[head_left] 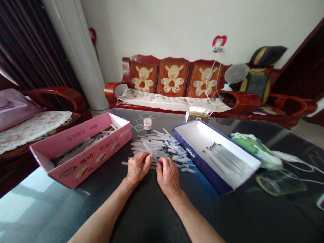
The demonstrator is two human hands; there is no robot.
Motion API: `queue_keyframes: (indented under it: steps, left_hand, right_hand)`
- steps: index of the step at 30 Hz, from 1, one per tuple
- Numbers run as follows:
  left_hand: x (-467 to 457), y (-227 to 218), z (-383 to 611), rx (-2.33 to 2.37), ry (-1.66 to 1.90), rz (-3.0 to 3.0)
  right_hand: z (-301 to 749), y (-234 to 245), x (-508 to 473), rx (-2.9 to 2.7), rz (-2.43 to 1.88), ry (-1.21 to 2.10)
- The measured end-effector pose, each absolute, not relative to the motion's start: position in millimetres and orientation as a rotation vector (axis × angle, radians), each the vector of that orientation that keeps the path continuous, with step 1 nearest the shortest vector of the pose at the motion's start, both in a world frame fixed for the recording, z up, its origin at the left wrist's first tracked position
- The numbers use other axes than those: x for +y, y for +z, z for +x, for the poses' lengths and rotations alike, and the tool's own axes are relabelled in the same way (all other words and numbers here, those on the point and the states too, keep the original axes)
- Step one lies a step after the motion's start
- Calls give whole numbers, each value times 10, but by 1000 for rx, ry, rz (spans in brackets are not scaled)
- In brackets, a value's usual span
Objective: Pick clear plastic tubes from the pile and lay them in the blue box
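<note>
A loose pile of thin clear plastic strips (162, 145) lies on the dark glass table (141, 216). My left hand (136, 167) and my right hand (167, 175) rest at the pile's near edge, knuckles up, fingers curled and pinching strips between them. What exactly sits in each pinch is too small to make out. A pink cardboard box (83, 158) with several strips inside stands to the left. A blue-rimmed white box (215, 153) holding a row of strips stands to the right.
A small white jar (147, 123) stands behind the pile, a tissue box (196, 115) further back. Green and clear plastic bags (258, 152) lie at the right. A red wooden sofa (174, 87) with bear cushions and a small fan (236, 74) line the wall.
</note>
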State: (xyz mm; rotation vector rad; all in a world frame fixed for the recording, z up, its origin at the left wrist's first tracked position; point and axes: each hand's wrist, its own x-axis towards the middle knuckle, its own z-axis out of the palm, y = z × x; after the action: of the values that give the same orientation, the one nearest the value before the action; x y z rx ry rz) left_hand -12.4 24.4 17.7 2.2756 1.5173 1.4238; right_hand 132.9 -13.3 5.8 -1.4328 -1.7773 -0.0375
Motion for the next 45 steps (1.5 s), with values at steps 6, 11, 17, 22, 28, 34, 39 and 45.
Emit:
queue_keyframes:
  steps: [6,11,17,22,28,34,39,45]
  left_hand:
    - [272,198,-62,1354,1523,1613]
    - [315,274,-66,1143,1570,1312]
    - [347,215,-171,1226,1491,1746]
    - [312,154,-181,1544,1397,2556]
    - [340,80,-169,1645,1372,2683]
    - [376,41,-196,1658,1380,2643]
    - [373,19,-186,1649,1355,2653]
    - [377,10,-172,1641,1297,2646]
  right_hand:
    - [1199,87,-178,-1856,-1301,62]
    - [1407,138,-96,-1771,-1187,113]
    - [1901,164,102,-1451,-1212,-19]
    - [1920,197,44,-1727,-1225,52]
    - [1769,196,-56,-2062,-1345,17]
    - [1759,220,-79,-2157,-1423,-44]
    - [1764,227,-103,-2154,-1454,-37]
    - [1754,229,-102,-2195,-1417,-26]
